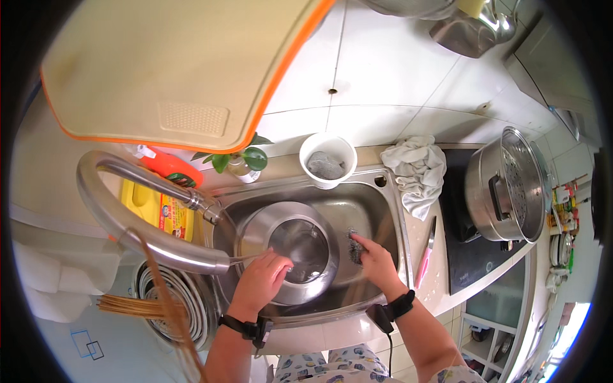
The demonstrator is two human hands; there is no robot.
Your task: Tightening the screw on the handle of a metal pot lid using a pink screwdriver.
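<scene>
In the sink (377,290) sits a round, wide-rimmed steel basin (319,223) with a wet, shiny middle. My left hand (263,279) is at its near-left side, fingers curled over the rim. The steel faucet (156,254) arches in from the left, and its spout ends beside that hand, with a thin stream of water at my fingers. To the right of the basin, my right hand (379,263) pinches a grey steel wool scrubber (355,247) just above the sink floor. Part of the scrubber is covered by my fingers.
A white tub (328,143) holding something grey stands behind the sink. Rightward lie a crumpled cloth (418,172), a pink-handled knife (426,254) and a large steel pot (495,198) on the black cooktop (469,268). Chopsticks (137,306) rest over bowls at left; a cutting board (166,64) looms above.
</scene>
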